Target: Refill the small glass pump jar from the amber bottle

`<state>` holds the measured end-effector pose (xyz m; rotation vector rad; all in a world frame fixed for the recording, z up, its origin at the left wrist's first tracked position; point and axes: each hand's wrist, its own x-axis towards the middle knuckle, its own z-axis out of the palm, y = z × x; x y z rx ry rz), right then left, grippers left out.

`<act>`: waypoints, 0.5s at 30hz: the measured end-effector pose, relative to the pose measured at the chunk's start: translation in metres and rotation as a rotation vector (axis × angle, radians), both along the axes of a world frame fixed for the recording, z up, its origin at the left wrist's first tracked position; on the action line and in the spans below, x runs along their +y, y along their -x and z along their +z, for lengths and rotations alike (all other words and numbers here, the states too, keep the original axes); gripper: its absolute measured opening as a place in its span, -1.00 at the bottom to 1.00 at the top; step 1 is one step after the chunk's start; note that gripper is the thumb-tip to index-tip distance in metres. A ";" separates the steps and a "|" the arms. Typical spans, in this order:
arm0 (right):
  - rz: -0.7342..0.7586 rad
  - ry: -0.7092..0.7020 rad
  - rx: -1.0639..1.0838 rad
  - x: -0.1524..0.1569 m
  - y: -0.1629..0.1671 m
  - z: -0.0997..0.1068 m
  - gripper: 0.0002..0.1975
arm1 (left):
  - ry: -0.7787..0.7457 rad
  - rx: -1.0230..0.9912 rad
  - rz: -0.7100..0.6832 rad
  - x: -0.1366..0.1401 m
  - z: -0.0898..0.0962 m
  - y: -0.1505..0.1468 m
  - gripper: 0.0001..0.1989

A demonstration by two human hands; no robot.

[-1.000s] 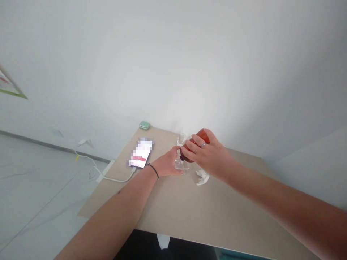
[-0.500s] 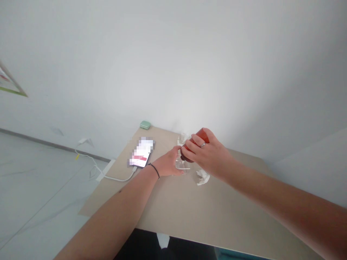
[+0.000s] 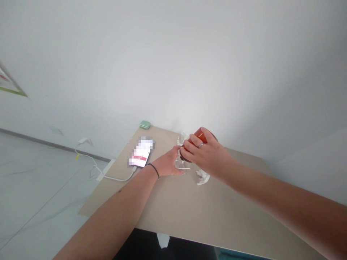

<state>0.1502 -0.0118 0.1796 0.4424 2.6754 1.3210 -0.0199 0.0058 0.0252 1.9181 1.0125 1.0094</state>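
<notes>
A reddish-brown bottle [image 3: 199,135] is tipped over, its dark neck end pointing down and to the left. My right hand [image 3: 210,151], with a ring on one finger, is wrapped round it. Just below the neck stands a clear container [image 3: 181,164] on the table, gripped from the left side by my left hand [image 3: 168,162]. The left thumb and fingers curve round its wall, and a dark band circles that wrist. The bottle's mouth and the container's opening are partly hidden. Right of the container lies a crumpled white tissue [image 3: 202,177].
A lit phone [image 3: 142,151] with a white charging cable [image 3: 119,179] lies on the left of the beige table [image 3: 179,209]. A small green case [image 3: 145,125] sits at the back left corner. The white wall [image 3: 173,72] rises behind the table. More clear or white material [image 3: 183,137] shows behind the container.
My right hand and the brown bottle have shifted very slightly to the left, and more of the bottle's rear end shows past the fingers. My left hand and the container have stayed put.
</notes>
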 end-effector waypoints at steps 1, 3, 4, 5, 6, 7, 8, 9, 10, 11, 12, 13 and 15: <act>0.002 -0.002 -0.004 0.000 0.000 0.000 -0.74 | -0.001 -0.001 -0.003 0.000 0.000 0.000 -0.07; 0.000 -0.004 -0.012 0.000 0.000 0.000 -0.74 | 0.000 0.001 -0.003 0.000 0.000 -0.001 -0.07; 0.000 -0.004 -0.015 0.000 0.000 0.001 -0.74 | 0.000 0.002 -0.002 0.000 0.000 -0.001 -0.07; 0.001 -0.003 -0.017 0.000 0.000 0.001 -0.74 | 0.001 0.003 0.000 0.000 0.001 -0.001 -0.07; 0.003 -0.002 -0.021 -0.001 0.001 0.002 -0.74 | 0.003 0.003 0.003 0.000 0.001 -0.001 -0.07; 0.005 -0.002 -0.027 -0.001 0.001 0.002 -0.73 | 0.007 0.004 0.003 -0.001 0.002 -0.001 -0.07; 0.006 -0.004 -0.033 -0.001 0.001 0.003 -0.73 | 0.011 0.005 0.004 -0.001 0.002 0.000 -0.08; 0.007 -0.004 -0.039 -0.001 0.001 0.003 -0.72 | 0.015 0.006 0.005 -0.001 0.002 0.000 -0.08; 0.006 -0.004 -0.043 -0.001 0.002 0.003 -0.72 | 0.017 0.008 0.004 -0.001 0.003 0.000 -0.08; 0.005 -0.003 -0.044 -0.001 0.002 0.003 -0.72 | 0.016 0.010 0.003 -0.002 0.003 0.000 -0.08; 0.004 -0.001 -0.045 -0.001 0.002 0.003 -0.72 | 0.012 0.010 0.001 -0.002 0.003 0.000 -0.07; 0.004 -0.001 -0.043 -0.001 0.003 0.003 -0.73 | 0.007 0.010 -0.001 -0.002 0.004 -0.001 -0.07; 0.003 -0.004 -0.044 0.000 0.003 0.003 -0.73 | 0.007 0.013 -0.008 -0.002 0.004 -0.001 -0.07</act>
